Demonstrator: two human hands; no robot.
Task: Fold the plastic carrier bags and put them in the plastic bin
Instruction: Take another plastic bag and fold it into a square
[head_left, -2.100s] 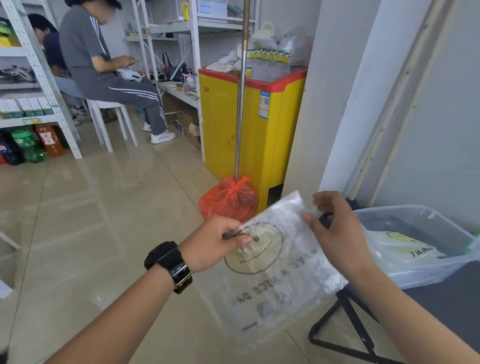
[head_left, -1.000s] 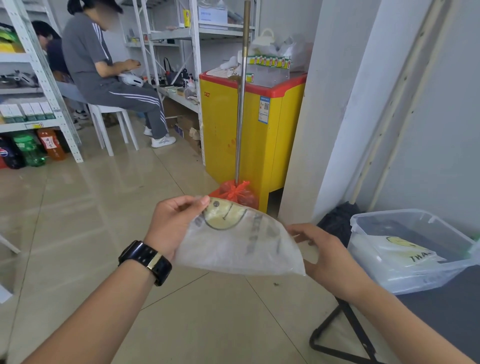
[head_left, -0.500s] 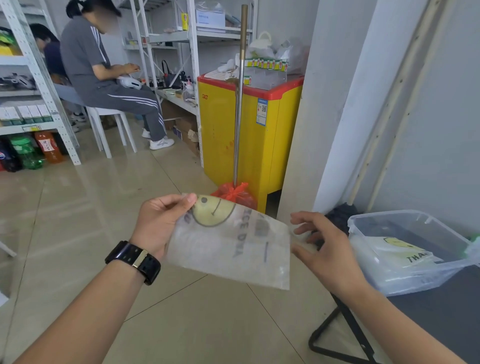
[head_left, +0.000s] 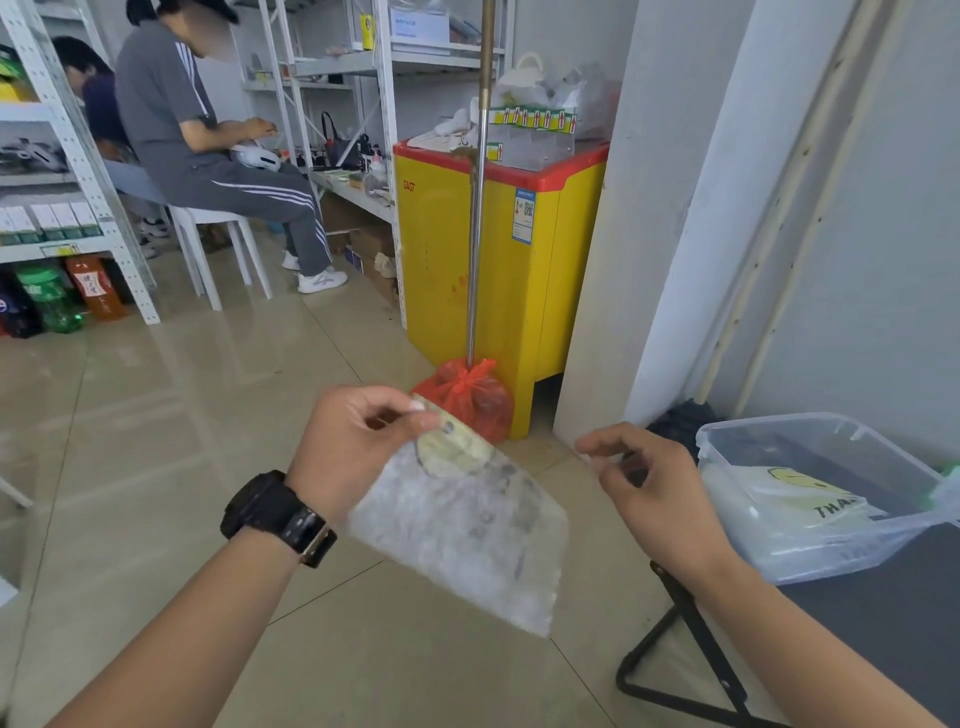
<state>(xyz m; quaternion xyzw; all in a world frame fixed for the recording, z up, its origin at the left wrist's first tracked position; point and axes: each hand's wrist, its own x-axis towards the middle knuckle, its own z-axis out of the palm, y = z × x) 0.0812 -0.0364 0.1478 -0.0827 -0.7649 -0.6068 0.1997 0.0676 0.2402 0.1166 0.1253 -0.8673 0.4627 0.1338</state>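
Note:
My left hand (head_left: 353, 447) pinches the top corner of a folded clear carrier bag (head_left: 467, 525) with a yellow smiley print; the bag hangs down and to the right, blurred. My right hand (head_left: 644, 483) is apart from the bag, a little to its right, fingers loosely curled and holding nothing. The clear plastic bin (head_left: 810, 551) sits at the right on a dark table (head_left: 878, 649), with a folded smiley bag (head_left: 810, 499) lying inside it.
A yellow chest freezer (head_left: 498, 270) stands ahead, with a metal pole and red bag (head_left: 467, 395) in front of it. Two seated people (head_left: 197, 145) and white shelving (head_left: 83, 171) are at the back left. A tiled floor (head_left: 156, 415) lies below; a wall is on the right.
My right hand has let go of the bag and drawn back. The bag, which was held flat between both hands, now droops from my left hand alone.

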